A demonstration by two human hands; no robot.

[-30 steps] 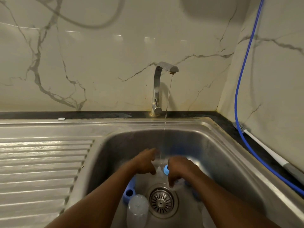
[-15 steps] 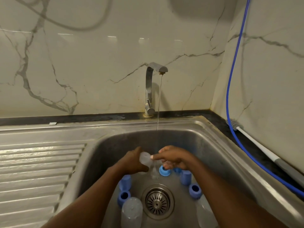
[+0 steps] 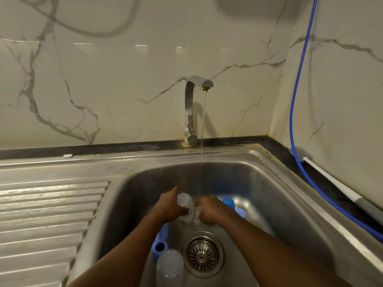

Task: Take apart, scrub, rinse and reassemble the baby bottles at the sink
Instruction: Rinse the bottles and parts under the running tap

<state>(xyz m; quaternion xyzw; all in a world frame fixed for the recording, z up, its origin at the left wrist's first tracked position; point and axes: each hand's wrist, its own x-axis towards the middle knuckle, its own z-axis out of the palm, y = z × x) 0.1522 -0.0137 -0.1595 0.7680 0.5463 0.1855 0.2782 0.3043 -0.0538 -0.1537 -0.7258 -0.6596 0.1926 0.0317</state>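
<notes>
Both my hands are down in the steel sink [image 3: 275, 195] under a thin stream of water. My left hand [image 3: 169, 207] grips a small clear bottle part [image 3: 184, 200], its fingers curled round it. My right hand [image 3: 211, 211] is curled beside it and touches the same clear piece; what it pinches is hidden. Blue bottle rings [image 3: 229, 201] lie behind my right hand. Another blue ring [image 3: 160, 246] and a clear bottle body [image 3: 170, 268] lie at the front left of the drain [image 3: 202, 254].
The tap [image 3: 191, 108] runs at the back of the sink. A ribbed draining board [image 3: 45, 216] lies to the left. On the dark counter at the right rest a white-handled bottle brush [image 3: 323, 172] and a blue hose [image 3: 294, 125].
My hands have drawn closer together round the clear piece, and my right hand now covers more of the blue rings. The view has shifted slightly.
</notes>
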